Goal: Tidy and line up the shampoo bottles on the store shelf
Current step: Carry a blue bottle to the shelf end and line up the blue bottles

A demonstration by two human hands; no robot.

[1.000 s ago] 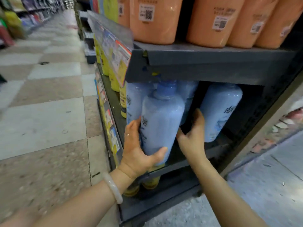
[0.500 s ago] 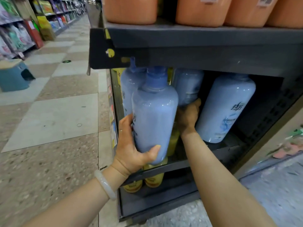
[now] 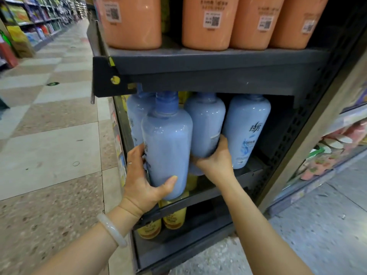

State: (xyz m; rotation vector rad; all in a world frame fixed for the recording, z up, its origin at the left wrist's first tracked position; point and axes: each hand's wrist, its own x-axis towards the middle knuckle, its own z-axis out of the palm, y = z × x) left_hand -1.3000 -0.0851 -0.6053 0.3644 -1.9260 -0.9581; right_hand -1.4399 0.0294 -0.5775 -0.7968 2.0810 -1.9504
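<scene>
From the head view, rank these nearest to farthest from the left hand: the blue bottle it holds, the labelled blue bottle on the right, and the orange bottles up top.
1. Held blue bottle, in the left hand at the shelf front.
2. Labelled blue bottle, far right of that shelf.
3. Orange bottles, on the shelf above.

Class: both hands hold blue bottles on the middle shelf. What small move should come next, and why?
Probably slide the front blue bottle in the left hand back. It overhangs the shelf edge, ahead of the bottle gripped by the right hand and the labelled bottle.
</scene>
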